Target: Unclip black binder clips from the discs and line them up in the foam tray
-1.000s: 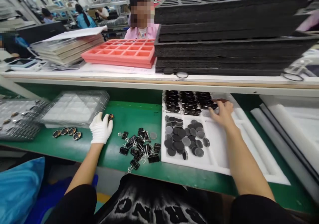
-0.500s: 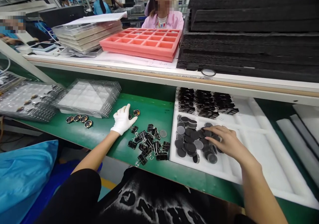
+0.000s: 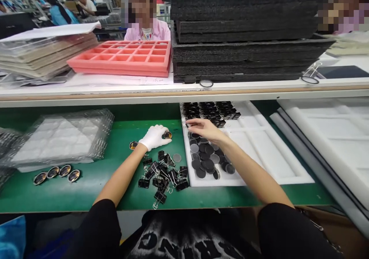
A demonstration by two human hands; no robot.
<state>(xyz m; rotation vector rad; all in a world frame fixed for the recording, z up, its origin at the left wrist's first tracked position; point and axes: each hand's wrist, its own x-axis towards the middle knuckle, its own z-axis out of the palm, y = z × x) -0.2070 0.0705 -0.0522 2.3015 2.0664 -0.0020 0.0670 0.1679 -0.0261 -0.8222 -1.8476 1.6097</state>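
Note:
My left hand (image 3: 154, 137), in a white glove, grips a round black-rimmed piece with an amber, reflective centre (image 3: 167, 135) between thumb and fingers, just above the green bench. A similar round piece (image 3: 133, 145) lies by the wrist. My bare right hand (image 3: 206, 130) is over the white tray's (image 3: 276, 151) left side, its fingertips pinched on a thin dark disc (image 3: 188, 125) seen almost edge-on. Below it in the tray lies a heap of black and grey discs (image 3: 206, 157). Loose black binder clips (image 3: 161, 176) and one clear disc (image 3: 177, 158) are on the bench between my hands.
Several amber-centred pieces (image 3: 65, 170) lie at left, before stacked clear trays (image 3: 63, 136). Rows of clips (image 3: 207, 111) fill the tray's back. A shelf (image 3: 115, 97) crosses above, bearing a red foam tray (image 3: 121, 68) and black foam stacks (image 3: 245, 32). A person (image 3: 147, 28) sits opposite.
My right hand has left the disc heap, moving left toward my left hand with a dark disc. My left hand now grips a round amber-centred piece. The view has swung right.

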